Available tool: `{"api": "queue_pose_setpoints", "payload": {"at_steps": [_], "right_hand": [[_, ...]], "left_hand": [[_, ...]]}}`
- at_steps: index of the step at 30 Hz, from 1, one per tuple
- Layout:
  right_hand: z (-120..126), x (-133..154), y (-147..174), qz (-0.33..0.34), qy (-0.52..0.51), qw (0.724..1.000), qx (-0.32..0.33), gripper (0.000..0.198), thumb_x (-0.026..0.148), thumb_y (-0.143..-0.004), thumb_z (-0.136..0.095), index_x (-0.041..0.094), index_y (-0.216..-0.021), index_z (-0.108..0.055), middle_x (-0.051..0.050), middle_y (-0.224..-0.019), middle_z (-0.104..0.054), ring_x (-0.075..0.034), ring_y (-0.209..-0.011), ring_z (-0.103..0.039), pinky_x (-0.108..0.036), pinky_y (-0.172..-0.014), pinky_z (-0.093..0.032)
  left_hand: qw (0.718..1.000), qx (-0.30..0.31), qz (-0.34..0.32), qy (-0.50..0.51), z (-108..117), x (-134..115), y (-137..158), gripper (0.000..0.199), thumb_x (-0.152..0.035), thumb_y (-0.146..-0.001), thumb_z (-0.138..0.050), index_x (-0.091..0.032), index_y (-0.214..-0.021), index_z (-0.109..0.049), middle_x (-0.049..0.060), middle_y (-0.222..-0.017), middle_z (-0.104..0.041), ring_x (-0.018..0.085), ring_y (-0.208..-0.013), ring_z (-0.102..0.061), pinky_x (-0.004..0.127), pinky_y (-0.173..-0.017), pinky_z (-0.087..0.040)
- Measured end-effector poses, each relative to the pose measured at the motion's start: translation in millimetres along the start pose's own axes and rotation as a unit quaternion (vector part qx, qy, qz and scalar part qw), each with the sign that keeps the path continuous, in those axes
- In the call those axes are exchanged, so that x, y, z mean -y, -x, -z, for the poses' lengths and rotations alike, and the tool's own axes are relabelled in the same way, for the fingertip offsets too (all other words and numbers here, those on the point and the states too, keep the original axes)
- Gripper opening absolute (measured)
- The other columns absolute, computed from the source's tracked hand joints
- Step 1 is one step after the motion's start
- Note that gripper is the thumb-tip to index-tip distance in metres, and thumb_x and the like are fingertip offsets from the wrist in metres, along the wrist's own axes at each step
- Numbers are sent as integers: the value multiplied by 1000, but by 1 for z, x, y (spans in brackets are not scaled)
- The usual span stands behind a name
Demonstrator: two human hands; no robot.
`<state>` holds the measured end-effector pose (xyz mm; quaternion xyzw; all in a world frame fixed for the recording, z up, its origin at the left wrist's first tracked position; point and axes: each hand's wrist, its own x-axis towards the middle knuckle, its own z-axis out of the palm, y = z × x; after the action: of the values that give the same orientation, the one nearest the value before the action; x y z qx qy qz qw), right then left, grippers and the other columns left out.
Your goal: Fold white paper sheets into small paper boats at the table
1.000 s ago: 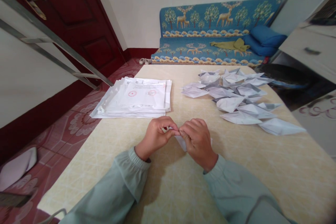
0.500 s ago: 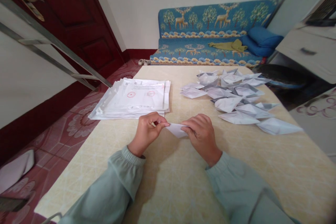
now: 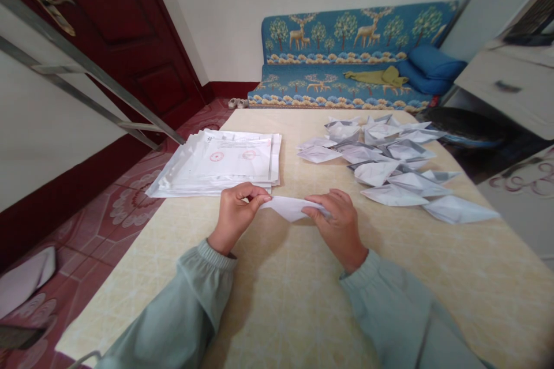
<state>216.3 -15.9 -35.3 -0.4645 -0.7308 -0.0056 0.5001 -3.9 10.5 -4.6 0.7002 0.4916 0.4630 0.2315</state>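
Two pale green sleeves (image 3: 190,305) are reaching in over the yellowish table (image 3: 303,300), which is serving as the landmark here. Just above its middle, the left hand (image 3: 236,213) is pinching one end of a folded white paper piece (image 3: 291,206) between thumb and curled fingers, while the right hand (image 3: 340,222) is gripping the other end the same way; the paper is stretching between the two hands, held just over the tabletop. Farther back, on the table's left side, a stack of printed sheets (image 3: 220,164) is lying flat, its near edge close to the left hand. On the table's right side, a heap of folded paper boats (image 3: 389,161) is spreading toward the far edge, apart from the right hand. Beyond the table's far end a blue patterned sofa (image 3: 346,52) is standing against the wall, and to the table's left a dark red door (image 3: 130,40) is showing.
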Motion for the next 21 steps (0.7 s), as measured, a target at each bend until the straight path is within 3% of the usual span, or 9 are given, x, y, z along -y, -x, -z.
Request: {"api": "queue_pose_setpoints", "payload": {"at_steps": [4, 8, 14, 21], "right_hand": [[-2, -2, 2, -14, -27, 999, -12, 7, 26, -78, -70, 22, -84, -67, 0, -80, -73, -17, -72, -65, -39, -88, -43], [-4, 0, 3, -24, -43, 999, -19, 6, 25, -79, -68, 23, -85, -68, -1, -80, -73, -17, -72, -65, -39, -87, -45], [-10, 6, 6, -33, -63, 997, -9, 4, 24, -79, -68, 25, -83, -69, 1, -77, -73, -17, -69, -65, -39, -88, -46], [-12, 12, 9, -60, -87, 994, -15, 5, 24, -80, -67, 25, -83, -70, 0, -75, -73, -17, -70, -65, -39, -87, -47]], "left_hand": [[1000, -4, -18, -13, 1, 6, -1, 11, -24, -77, -67, -16, -71, -71, 2, -68, -69, 13, -63, -61, 24, -60, -46], [991, 22, -109, -70, 1, 8, -2, 13, -27, -81, -64, -18, -76, -72, 3, -73, -68, 14, -69, -60, 27, -65, -45], [955, 58, -223, -189, -5, 1, 1, 11, -32, -81, -65, -26, -81, -74, 2, -77, -71, 17, -76, -58, 33, -72, -39], [940, 70, -258, -213, -21, -12, 12, 15, -30, -84, -61, -23, -93, -72, 2, -85, -72, 16, -78, -57, 33, -72, -36]]}}
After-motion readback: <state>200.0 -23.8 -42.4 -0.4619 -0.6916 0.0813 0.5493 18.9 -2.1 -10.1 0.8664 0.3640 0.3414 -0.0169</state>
